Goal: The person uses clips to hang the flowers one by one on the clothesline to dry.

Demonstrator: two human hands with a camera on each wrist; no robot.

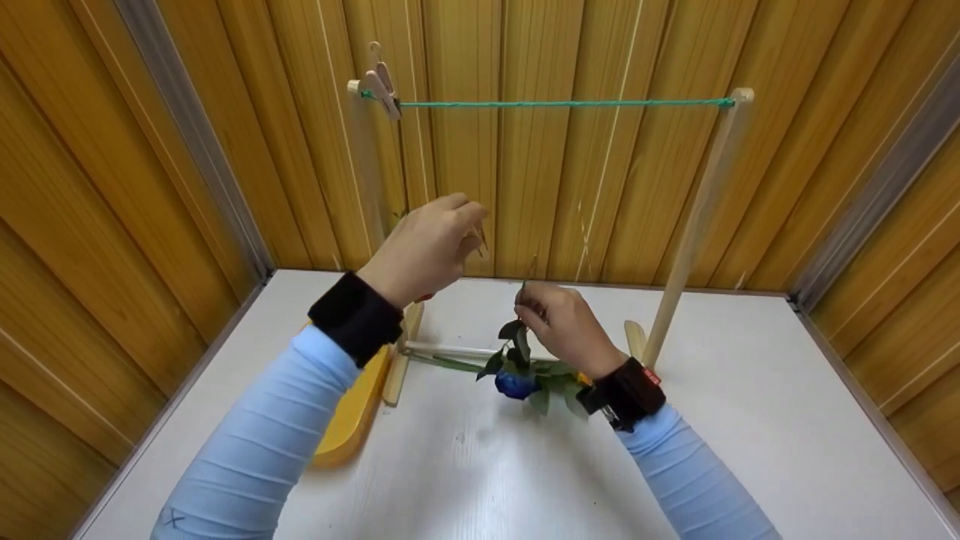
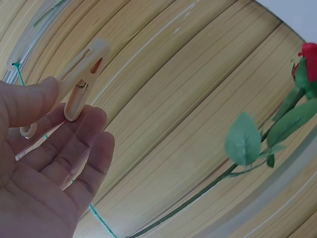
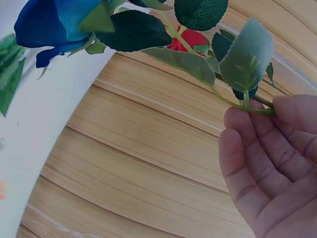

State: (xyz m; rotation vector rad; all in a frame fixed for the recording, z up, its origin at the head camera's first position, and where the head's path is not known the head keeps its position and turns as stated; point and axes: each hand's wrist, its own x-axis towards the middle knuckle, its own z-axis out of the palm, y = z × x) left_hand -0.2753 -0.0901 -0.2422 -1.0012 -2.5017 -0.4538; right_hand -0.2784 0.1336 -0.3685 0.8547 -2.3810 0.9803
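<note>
My left hand (image 1: 435,244) is raised above the table and pinches a light wooden clothespin (image 2: 81,74) between thumb and fingers. Lower and to the right, my right hand (image 1: 566,326) pinches the stem of a blue rose (image 1: 516,384), whose bloom hangs downward among dark leaves. Both hands are below a green string (image 1: 525,103) tied between two wooden posts. Another clothespin (image 1: 380,90) grips the string near its left end. A red rose (image 2: 308,67) with a long green stem shows in the left wrist view; my left hand mostly hides it in the head view.
The wooden right post (image 1: 694,232) rises from a foot on the white table (image 1: 465,480). A yellow tray (image 1: 352,427) lies by the left foot, partly behind my left arm. Green stems (image 1: 450,364) lie along the frame's bottom bar, and panelled walls enclose the table.
</note>
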